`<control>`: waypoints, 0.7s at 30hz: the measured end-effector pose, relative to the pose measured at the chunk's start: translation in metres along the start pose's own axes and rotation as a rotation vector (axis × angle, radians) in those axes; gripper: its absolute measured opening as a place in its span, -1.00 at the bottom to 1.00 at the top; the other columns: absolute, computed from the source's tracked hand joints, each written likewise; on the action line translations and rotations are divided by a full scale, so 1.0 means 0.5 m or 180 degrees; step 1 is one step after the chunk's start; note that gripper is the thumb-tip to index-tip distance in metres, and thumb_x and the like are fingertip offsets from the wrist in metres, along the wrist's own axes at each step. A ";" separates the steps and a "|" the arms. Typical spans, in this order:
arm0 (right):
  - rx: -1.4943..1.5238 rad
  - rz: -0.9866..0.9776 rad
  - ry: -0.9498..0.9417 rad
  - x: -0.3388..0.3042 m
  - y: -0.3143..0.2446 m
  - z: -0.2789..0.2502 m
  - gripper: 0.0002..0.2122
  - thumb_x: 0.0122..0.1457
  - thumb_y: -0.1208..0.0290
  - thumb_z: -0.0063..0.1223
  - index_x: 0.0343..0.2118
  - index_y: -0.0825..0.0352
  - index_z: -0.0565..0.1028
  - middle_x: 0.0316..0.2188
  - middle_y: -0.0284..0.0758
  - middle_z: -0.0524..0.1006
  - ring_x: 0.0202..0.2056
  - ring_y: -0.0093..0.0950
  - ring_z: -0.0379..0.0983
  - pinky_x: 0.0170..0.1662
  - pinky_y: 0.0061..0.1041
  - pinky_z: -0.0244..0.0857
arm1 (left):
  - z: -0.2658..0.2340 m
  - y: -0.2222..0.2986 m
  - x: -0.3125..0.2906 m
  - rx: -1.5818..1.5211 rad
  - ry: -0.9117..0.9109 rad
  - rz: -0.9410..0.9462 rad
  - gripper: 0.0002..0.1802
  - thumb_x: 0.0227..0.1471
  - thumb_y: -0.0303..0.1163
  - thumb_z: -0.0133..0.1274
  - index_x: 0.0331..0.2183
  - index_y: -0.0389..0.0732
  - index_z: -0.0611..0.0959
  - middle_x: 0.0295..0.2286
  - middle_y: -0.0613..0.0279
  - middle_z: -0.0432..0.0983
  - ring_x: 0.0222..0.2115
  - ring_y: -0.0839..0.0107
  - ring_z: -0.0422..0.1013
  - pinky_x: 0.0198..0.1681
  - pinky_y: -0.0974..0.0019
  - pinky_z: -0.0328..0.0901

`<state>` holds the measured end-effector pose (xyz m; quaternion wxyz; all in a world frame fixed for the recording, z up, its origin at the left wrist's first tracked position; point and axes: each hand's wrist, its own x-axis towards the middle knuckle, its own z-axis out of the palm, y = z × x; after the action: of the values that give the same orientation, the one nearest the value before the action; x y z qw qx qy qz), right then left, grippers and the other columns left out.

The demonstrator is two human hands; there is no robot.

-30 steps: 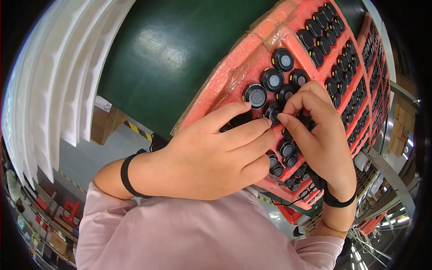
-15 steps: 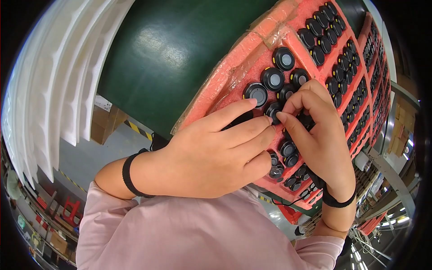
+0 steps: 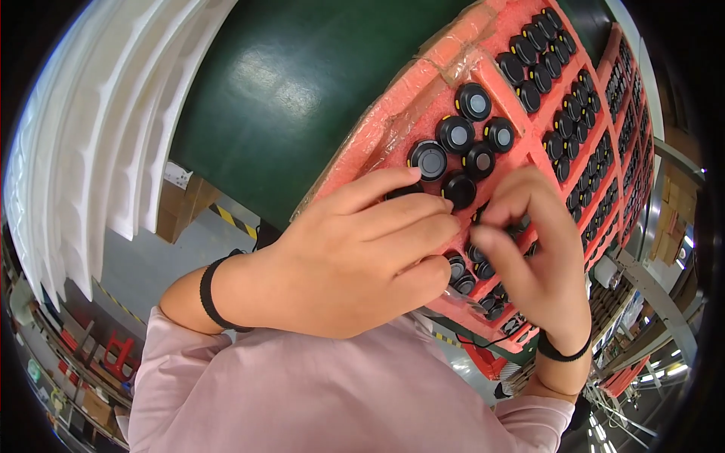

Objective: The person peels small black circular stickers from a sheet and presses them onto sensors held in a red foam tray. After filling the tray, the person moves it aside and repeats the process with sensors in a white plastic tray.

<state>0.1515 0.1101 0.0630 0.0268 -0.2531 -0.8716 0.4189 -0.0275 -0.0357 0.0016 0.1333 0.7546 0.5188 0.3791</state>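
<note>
My left hand (image 3: 362, 260) lies stretched over the near part of a pink foam tray (image 3: 370, 124), fingers apart. Its index fingertip is at the lower edge of a black round part with a grey face (image 3: 427, 160). The middle fingertip touches or nearly touches an all-black round part (image 3: 458, 190) in the same compartment. Just right of these, my right hand (image 3: 536, 241) is curled, thumb and index finger close together and slightly blurred. Whether anything small is between them is hidden. Some round parts beneath both hands are partly covered.
More compartments of black round parts with yellow marks (image 3: 540, 45) run off to the right. The tray rests on a dark green tabletop (image 3: 279, 90). White stacked sheets (image 3: 113, 113) stand at the left, with a cardboard box (image 3: 185, 208) below them.
My right hand has moved off the all-black round part, down and slightly right, uncovering several parts beside it. My left hand has shifted only slightly.
</note>
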 end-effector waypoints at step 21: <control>-0.0195 -0.0829 0.0125 -0.057 -0.064 -0.008 -0.83 -0.03 0.61 0.34 -0.38 0.40 0.53 -0.32 -0.15 0.61 -0.39 -0.28 0.55 -0.37 -0.41 0.39 | -0.030 0.008 0.017 -0.1126 0.0173 -0.0323 -0.61 -0.17 -0.27 0.44 -0.29 -0.25 0.70 -0.43 0.20 0.50 -0.48 0.23 0.45 -0.45 0.25 0.33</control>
<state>0.1638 0.0833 0.0940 0.0903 -0.1467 -0.9088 0.3801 -0.0341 -0.0327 0.0180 0.2688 0.6817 0.4848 0.4775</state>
